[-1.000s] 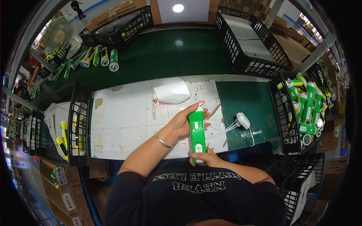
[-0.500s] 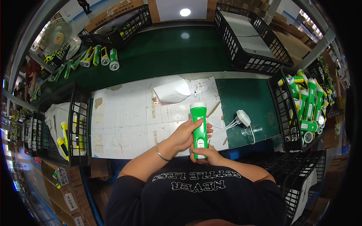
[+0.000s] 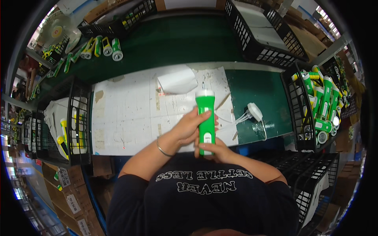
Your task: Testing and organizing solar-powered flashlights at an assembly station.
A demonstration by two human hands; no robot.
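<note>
A green flashlight [image 3: 206,118] with a white head ring stands lengthwise in front of my chest, its head pointing away from me. My left hand [image 3: 189,128] wraps the middle of its body, with the thumb lying across the green side. Lower down, my right hand [image 3: 220,150] grips the tail end, its thumb close under the white switch plate [image 3: 207,138]. Most of the right fingers are hidden behind the flashlight. Just beyond the head, a small cable tip [image 3: 203,85] shows above the white board [image 3: 126,118].
A curled white sheet [image 3: 178,81] lies on the board. Right of it sits a white charger hub [image 3: 254,111] with cables. Black crates flank me: the right crate [image 3: 298,133] is heaped with flashlights, the left crate [image 3: 80,151] holds several yellow ones. More flashlights [image 3: 117,50] lie far left.
The view has tilted, so the scene sits higher. The bright spot's reflection on the green tabletop is gone; the upper back panel is now cut off. Both hands keep their hold on the flashlight.
</note>
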